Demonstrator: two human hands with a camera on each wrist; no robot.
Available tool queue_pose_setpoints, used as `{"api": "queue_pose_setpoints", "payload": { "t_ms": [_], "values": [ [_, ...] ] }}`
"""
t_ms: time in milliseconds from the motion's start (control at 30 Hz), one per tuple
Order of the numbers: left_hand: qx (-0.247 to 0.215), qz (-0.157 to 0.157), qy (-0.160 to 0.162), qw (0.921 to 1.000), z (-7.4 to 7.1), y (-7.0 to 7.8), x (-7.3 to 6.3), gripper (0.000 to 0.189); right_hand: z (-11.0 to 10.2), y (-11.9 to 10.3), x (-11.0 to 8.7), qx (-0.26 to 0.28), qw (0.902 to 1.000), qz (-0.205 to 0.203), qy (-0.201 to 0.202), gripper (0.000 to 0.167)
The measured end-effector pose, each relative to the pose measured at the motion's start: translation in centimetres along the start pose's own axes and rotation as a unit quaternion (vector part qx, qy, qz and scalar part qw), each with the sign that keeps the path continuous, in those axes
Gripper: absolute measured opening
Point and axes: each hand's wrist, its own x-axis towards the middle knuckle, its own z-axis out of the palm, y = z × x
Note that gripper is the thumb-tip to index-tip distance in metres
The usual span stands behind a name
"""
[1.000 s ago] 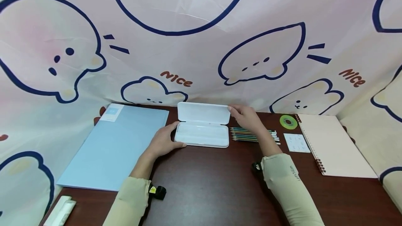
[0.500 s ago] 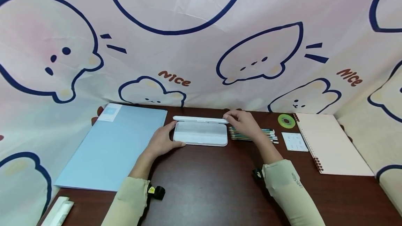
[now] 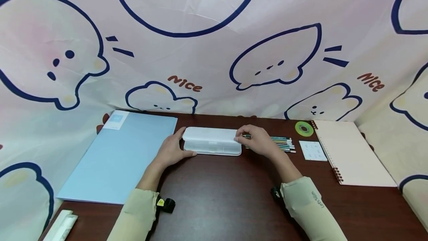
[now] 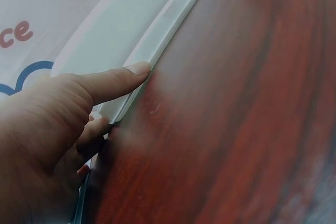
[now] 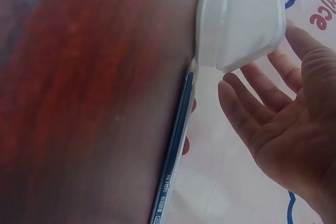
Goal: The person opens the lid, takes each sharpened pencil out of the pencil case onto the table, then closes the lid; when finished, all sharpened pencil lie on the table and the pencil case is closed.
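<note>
A white plastic pencil case [image 3: 214,149] lies at the back middle of the table, its hinged lid [image 3: 210,134] tilted partway down over the base. My left hand [image 3: 171,150] grips the case's left end, thumb along the front edge and fingers round behind. At the right end, my right hand [image 3: 255,141] touches the lid with loosely bent fingers; in the right wrist view the thumb tip comes right at the lid's corner and other fingers pass behind it. Several pencils [image 3: 283,143] lie side by side beneath and beyond my right hand, partly hidden by it.
A large blue folder [image 3: 120,155] lies on the left, with white wrapped sticks [image 3: 61,226] at the front left. To the right are a green ring-shaped roll [image 3: 304,129], a small white sheet [image 3: 313,151] and a spiral notebook [image 3: 356,155]. A printed curtain [image 3: 214,62] hangs behind.
The lid has swung from standing up at the back, forward and down over the base. My right hand has come down and towards me with it. My left hand keeps its place on the case.
</note>
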Motion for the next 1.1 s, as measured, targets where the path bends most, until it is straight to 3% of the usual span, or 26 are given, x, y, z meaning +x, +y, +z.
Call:
{"api": "queue_pose_setpoints", "payload": {
  "t_ms": [133, 367, 667, 1100],
  "values": [
    [-0.007, 0.006, 0.005, 0.9999, 0.05, -0.13, -0.07, 0.113, 0.28, -0.06, -0.22, -0.011, 0.9996, -0.012, -0.025, 0.029],
    [0.006, 0.067, 0.004, 0.9977, -0.06, -0.43, -0.17, 0.099, 0.74, -0.15, -0.20, -0.050, 0.9961, -0.024, -0.068, 0.052],
    [0.008, 0.078, 0.002, 0.9969, 0.06, -0.56, -0.02, 0.074, 0.75, -0.31, -0.29, -0.072, 0.9940, -0.013, -0.081, 0.060],
    [-0.023, 0.056, -0.013, 0.9981, -0.25, -0.07, 0.01, 0.076, 0.72, -0.36, -0.22, -0.070, 0.9944, -0.002, -0.079, 0.060]
  ]
}}
